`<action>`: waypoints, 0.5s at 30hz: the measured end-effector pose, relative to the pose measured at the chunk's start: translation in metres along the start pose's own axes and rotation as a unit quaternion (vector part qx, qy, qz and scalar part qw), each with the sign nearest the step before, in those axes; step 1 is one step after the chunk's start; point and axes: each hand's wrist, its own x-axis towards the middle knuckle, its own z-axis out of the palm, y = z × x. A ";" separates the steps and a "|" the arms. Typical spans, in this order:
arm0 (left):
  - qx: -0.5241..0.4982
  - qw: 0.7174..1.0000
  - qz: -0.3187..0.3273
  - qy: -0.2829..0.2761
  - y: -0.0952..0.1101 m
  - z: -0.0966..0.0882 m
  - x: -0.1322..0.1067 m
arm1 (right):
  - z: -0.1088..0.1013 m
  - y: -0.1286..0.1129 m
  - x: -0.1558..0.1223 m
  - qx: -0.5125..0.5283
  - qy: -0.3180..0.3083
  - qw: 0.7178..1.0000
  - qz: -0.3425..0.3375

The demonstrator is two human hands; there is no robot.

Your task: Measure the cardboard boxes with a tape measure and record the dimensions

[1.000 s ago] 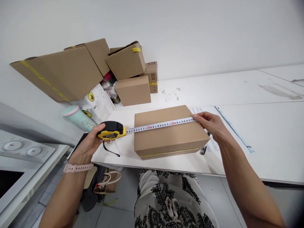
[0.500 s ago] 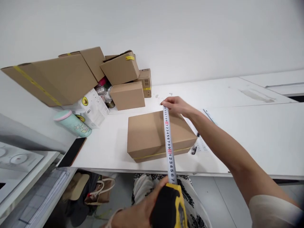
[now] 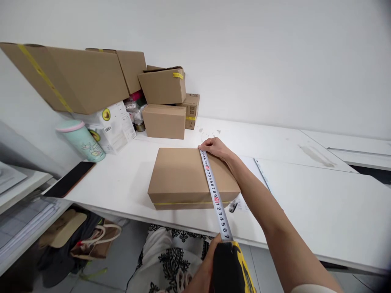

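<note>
A closed cardboard box (image 3: pixel 180 173) with yellow tape round its side lies on the white table. Across its top runs the white blade of a tape measure (image 3: pixel 230 266), whose black and yellow case is near me, beyond the table's front edge. My left hand (image 3: pixel 205 264) is wrapped round that case, its fingers partly hidden. At the box's far edge, my right hand (image 3: pixel 214 147) pinches the end of the blade between thumb and fingers. The blade is pulled out past the red 20 mark, with a 7 showing by the case.
Stacked cardboard boxes (image 3: pixel 161 87) stand at the back left, near a white carton (image 3: pixel 114 126) with avocado pictures. A mint tumbler (image 3: pixel 82 140) and a black phone-like slab (image 3: pixel 70 179) are at the left. Papers and a pen (image 3: pixel 262 175) lie right of the box. Bags (image 3: pixel 96 240) sit below.
The view has shifted, so the box and stack sit differently in the picture. Both hands still hold the stretched tape measure over the box, and the blade now lies more slanted.
</note>
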 end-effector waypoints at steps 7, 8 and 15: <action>-0.022 0.998 -0.018 0.051 -0.008 -0.002 -0.020 | -0.001 -0.001 -0.002 0.011 -0.003 1.000 -0.006; -0.021 0.998 -0.015 0.058 -0.004 0.000 -0.021 | -0.001 0.000 -0.001 0.007 -0.005 1.000 -0.012; -0.029 0.996 0.025 0.077 0.013 0.019 -0.018 | -0.002 0.004 0.003 0.013 -0.010 1.000 -0.023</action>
